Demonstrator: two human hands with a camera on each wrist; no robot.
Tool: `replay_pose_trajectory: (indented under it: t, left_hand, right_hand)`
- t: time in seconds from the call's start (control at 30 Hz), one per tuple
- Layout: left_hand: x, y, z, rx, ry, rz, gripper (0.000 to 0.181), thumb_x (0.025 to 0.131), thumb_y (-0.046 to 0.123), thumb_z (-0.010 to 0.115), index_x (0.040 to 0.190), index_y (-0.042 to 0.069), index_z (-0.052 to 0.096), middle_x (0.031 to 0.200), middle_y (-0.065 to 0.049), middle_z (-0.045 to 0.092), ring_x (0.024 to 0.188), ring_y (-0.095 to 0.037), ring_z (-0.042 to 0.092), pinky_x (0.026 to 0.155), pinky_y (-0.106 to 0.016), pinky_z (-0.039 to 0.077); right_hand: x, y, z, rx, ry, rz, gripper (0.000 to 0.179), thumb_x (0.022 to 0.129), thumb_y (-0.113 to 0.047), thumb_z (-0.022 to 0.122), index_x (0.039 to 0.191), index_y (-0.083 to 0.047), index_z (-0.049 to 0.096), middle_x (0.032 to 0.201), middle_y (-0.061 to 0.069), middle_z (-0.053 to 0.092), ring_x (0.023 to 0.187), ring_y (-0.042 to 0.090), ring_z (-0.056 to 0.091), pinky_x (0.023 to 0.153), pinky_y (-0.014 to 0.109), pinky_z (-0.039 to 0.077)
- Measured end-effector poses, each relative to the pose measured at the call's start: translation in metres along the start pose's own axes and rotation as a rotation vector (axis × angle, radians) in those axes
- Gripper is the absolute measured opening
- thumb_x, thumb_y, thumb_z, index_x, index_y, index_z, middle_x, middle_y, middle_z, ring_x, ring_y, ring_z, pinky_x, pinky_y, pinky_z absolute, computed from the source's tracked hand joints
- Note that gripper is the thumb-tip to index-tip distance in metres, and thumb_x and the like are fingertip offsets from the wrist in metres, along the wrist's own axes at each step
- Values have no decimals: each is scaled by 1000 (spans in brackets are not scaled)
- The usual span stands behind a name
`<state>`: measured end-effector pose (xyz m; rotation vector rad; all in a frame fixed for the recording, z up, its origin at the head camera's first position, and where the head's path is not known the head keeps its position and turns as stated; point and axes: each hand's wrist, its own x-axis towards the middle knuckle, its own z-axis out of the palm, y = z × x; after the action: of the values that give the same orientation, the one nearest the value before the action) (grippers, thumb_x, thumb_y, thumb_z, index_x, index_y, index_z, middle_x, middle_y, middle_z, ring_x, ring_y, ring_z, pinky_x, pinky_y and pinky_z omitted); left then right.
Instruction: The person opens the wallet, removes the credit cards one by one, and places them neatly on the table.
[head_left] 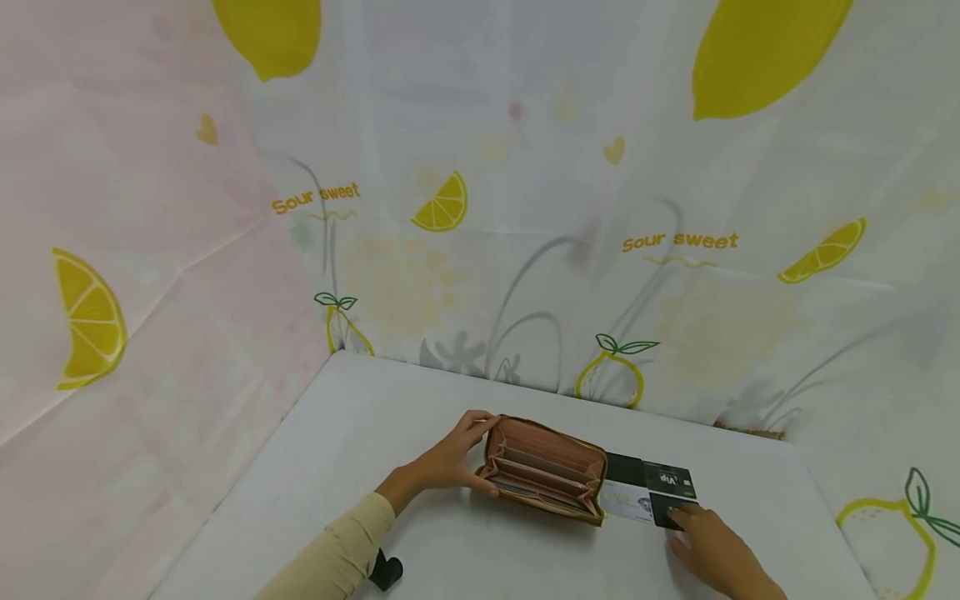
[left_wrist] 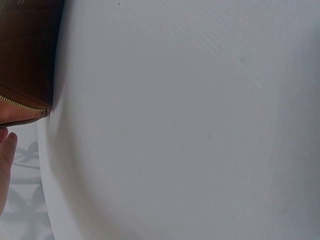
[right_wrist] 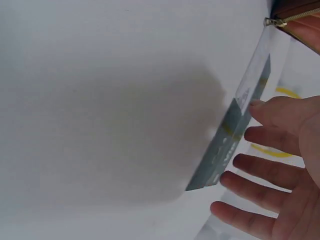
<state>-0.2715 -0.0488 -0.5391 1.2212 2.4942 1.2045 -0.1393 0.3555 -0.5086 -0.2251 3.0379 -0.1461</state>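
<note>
Up close, the right hand point(head_left: 716, 546) is unclenched, fingers extended, fingertips at four cards point(head_left: 670, 478) on the white surface point(head_left: 427, 542)! Beside them, the left hand point(head_left: 447, 457) grips the unzipped wallet point(head_left: 536, 437) by its left end; beyond, a lemon-print sheet point(head_left: 480, 275).

The right hand point(right_wrist: 287, 172) is held with fingers point(right_wrist: 255, 191) outstretched beside dark cards point(right_wrist: 213, 152) and a pale card point(right_wrist: 255, 66) laid on the white table point(right_wrist: 100, 125); contact cannot be made out. In the top right corner, a brown wallet point(right_wrist: 296, 6) is partly shown, its zipper pull point(right_wrist: 275, 22) exposed.
</note>
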Motion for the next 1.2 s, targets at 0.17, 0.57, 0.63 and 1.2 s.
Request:
replay_pose_trajectory:
  t: [0.17, 0.57, 0.63, 1.2]
  left_hand:
    - [0, 0, 0, 1, 2, -2, 116, 69, 43, 87, 156, 7, 19, 150, -7, 21, 138, -20, 30, 108, -32, 37]
    - [-4, 8, -2, 22, 15, 18, 117, 67, 39, 90, 155, 2, 21, 149, -11, 22, 136, -24, 34, 106, -36, 40]
    - [-4, 9, -2, 27, 13, 14, 117, 67, 39, 90, 155, 4, 21, 149, -10, 22, 136, -23, 33, 106, -35, 40]
    - [-5, 4, 1, 58, -3, -11, 120, 66, 45, 89, 157, 12, 18, 150, -4, 19, 137, -18, 30, 106, -35, 40]
  right_hand:
    - [12, -21, -19, 43, 312, -174, 29, 78, -11, 81, 103, -1, 72, 106, 13, 66, 100, 33, 62, 83, 48, 53]
    - [71, -110, -47, 160, 471, -462, 22, 78, 1, 79, 98, -6, 73, 91, -1, 67, 83, 15, 65, 70, 31, 56]
    - [79, -119, -46, 168, 426, -461, 17, 82, 0, 76, 98, -6, 73, 88, 1, 69, 80, 16, 66, 69, 32, 55]
    - [105, -141, -32, -22, 246, -342, 7, 83, 2, 74, 85, -2, 68, 72, 7, 60, 72, 25, 61, 66, 39, 54]
